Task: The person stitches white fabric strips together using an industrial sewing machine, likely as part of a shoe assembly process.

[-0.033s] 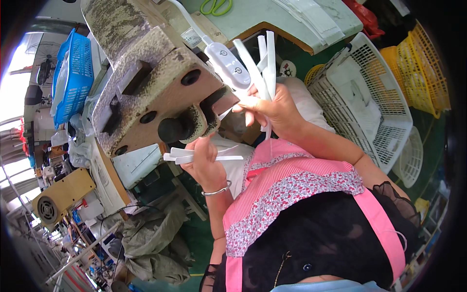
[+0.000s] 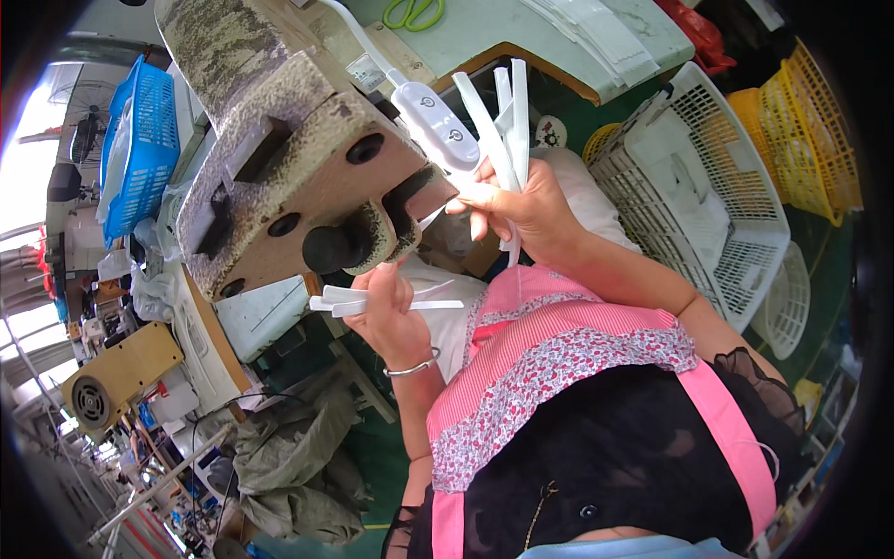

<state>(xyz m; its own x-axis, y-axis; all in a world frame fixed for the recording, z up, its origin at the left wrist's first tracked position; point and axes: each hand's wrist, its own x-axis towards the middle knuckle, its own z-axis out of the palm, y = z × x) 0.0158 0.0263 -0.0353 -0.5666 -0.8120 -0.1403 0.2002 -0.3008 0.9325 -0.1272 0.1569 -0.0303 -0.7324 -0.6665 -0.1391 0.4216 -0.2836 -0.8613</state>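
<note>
Now, head view: the left hand (image 2: 386, 312) pinches white strips (image 2: 340, 301) below the sewing machine head (image 2: 307, 149); the right hand (image 2: 533, 212) grips a fanned bunch (image 2: 503, 135). Seemingly mid-job, neither lot set down; finished pieces, can't tell.

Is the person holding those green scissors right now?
No, the green scissors lie on the table, while the left hand and right hand both hold white strips.

Green-handled scissors (image 2: 411, 15) on the pale tabletop (image 2: 475, 30), beyond its cut-out edge; red plastic bag (image 2: 705, 39) beside its right edge; far left, blue perforated basket (image 2: 149, 149); far right, yellow basket (image 2: 805, 126).
</note>
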